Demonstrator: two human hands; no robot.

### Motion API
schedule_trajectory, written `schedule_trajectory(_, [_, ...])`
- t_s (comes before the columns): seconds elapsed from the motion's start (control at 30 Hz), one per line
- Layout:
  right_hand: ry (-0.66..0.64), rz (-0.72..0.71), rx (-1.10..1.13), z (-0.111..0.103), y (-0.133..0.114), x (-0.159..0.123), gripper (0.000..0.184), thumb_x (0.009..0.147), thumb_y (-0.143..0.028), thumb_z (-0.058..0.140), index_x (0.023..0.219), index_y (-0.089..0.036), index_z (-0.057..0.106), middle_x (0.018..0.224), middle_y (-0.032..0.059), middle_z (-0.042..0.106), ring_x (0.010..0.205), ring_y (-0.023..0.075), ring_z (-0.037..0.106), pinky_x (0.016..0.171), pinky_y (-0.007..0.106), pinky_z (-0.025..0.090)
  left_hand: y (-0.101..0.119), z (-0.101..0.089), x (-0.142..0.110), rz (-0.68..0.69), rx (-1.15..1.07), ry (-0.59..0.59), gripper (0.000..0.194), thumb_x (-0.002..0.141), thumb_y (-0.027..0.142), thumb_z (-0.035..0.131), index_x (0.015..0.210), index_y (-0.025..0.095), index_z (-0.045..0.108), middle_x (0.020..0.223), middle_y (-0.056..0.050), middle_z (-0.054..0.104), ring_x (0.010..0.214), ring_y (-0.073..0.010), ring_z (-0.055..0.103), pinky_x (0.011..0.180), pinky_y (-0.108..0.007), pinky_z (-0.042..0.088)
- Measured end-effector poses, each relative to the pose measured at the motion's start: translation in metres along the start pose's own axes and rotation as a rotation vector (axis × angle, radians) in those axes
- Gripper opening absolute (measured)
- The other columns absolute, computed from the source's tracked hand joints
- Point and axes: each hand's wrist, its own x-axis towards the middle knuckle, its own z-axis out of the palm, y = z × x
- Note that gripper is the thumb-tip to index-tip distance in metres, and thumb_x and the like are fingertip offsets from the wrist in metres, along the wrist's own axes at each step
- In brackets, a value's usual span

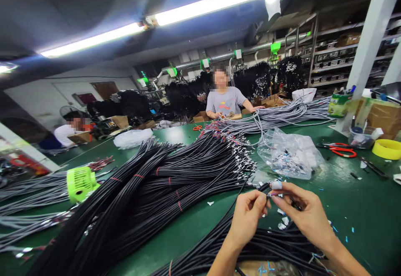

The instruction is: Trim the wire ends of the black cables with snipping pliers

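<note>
My left hand and my right hand meet low in the middle of the head view, both pinched on the end of one thin black cable. A small white label sits on that cable end at my right fingertips. Below my wrists lies a bundle of black cables. A much larger heap of black cables tied with red bands spreads across the green table to my left.
A clear plastic bag of small parts lies just beyond my hands. Red scissors, a yellow tape roll, a green fan and grey cables are on the table. A person in a grey shirt sits opposite.
</note>
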Motion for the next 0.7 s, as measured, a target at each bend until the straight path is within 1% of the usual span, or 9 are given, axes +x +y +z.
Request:
schedule_trajectory(0.1, [0.016,0.014,-0.033,0.001,0.004,0.000,0.023,0.077,-0.028,0.066,0.097,-0.017,0.066,0.080,0.0038,0.073,0.065,0.0145,0.069,0.061,0.020,0.056,-0.002,0.001,0.001,0.015,0.022,0.032,0.041,0.083,0.048,0.056,0.067,0.010,0.060,0.054,0.001,0.047,0.049,-0.0073,0.035,0.048,-0.020,0.026])
schedule_trajectory(0.17, [0.030,0.007,-0.089,0.002,0.008,0.000,0.023,0.077,-0.026,0.065,0.099,-0.017,0.064,0.082,0.0046,0.074,0.070,0.0161,0.070,0.065,0.021,0.057,-0.004,0.002,0.001,0.031,0.029,0.067,0.040,0.082,0.047,0.058,0.069,0.010,0.061,0.054,0.001,0.048,0.050,-0.0077,0.037,0.048,-0.020,0.027])
schedule_trajectory(0.27, [0.080,-0.057,-0.191,0.001,0.013,-0.002,0.025,0.077,-0.020,0.064,0.102,-0.018,0.062,0.086,0.0049,0.074,0.071,0.0162,0.071,0.068,0.022,0.057,-0.004,0.002,0.002,0.050,0.017,0.136,0.039,0.081,0.047,0.059,0.072,0.009,0.063,0.055,0.001,0.049,0.049,-0.0075,0.037,0.047,-0.020,0.028])
schedule_trajectory(0.37, [0.096,-0.157,-0.228,0.000,0.013,-0.005,0.026,0.079,-0.019,0.063,0.104,-0.019,0.059,0.088,0.0052,0.073,0.068,0.0149,0.070,0.065,0.021,0.057,-0.004,0.002,0.002,0.062,0.017,0.170,0.037,0.081,0.045,0.060,0.074,0.009,0.064,0.056,0.000,0.050,0.048,-0.0073,0.038,0.047,-0.019,0.029])
schedule_trajectory(0.47, [0.092,-0.262,-0.274,0.000,0.009,-0.007,0.026,0.081,-0.018,0.062,0.106,-0.021,0.058,0.087,0.0035,0.073,0.059,0.0121,0.066,0.058,0.020,0.055,-0.003,0.002,0.000,0.067,0.051,0.156,0.035,0.081,0.043,0.061,0.074,0.009,0.065,0.057,0.000,0.052,0.050,-0.0080,0.040,0.048,-0.019,0.031])
schedule_trajectory(0.6, [0.115,-0.346,-0.330,0.002,0.002,-0.006,0.027,0.082,-0.016,0.061,0.108,-0.022,0.058,0.084,0.0021,0.072,0.057,0.0112,0.063,0.056,0.020,0.052,-0.001,0.005,-0.002,0.058,0.097,0.133,0.034,0.081,0.043,0.060,0.075,0.009,0.065,0.057,-0.001,0.053,0.051,-0.0090,0.042,0.049,-0.019,0.033])
schedule_trajectory(0.7, [0.108,-0.393,-0.384,0.003,-0.003,-0.005,0.023,0.081,-0.016,0.062,0.103,-0.023,0.060,0.079,0.0009,0.070,0.048,0.0100,0.056,0.049,0.021,0.048,0.001,0.005,-0.003,0.054,0.124,0.139,0.033,0.082,0.042,0.059,0.075,0.010,0.066,0.058,-0.001,0.054,0.052,-0.0101,0.044,0.049,-0.020,0.034])
